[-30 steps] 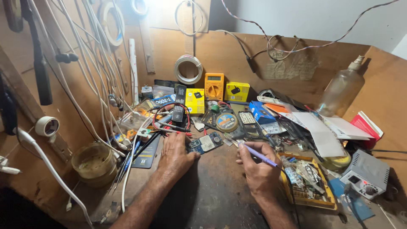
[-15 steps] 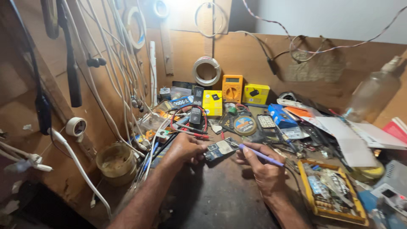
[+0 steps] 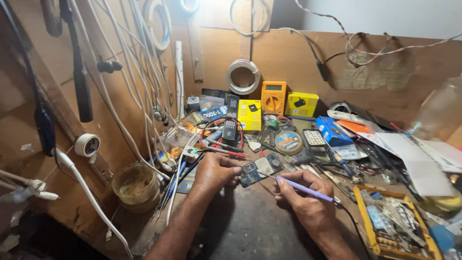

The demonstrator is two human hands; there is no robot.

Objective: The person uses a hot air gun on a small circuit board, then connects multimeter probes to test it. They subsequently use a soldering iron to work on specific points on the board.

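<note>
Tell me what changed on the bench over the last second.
The left hand took hold of the small circuit board, which a second ago lay flat beside it, and lifted its edge. The right hand kept its grip on the purple tool and brought the tip up to the board. The yellow multimeter and the tray stayed put.

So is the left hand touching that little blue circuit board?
Touching. The head view shows the left hand with fingertips pressed on the circuit board's left edge.

Circuit board (image 3: 260, 169) lies between left hand (image 3: 215, 172) and right hand (image 3: 303, 197); multimeter (image 3: 273, 97) at the workbench (image 3: 250, 231) rear edge, tray (image 3: 392, 221) at right edge
</note>
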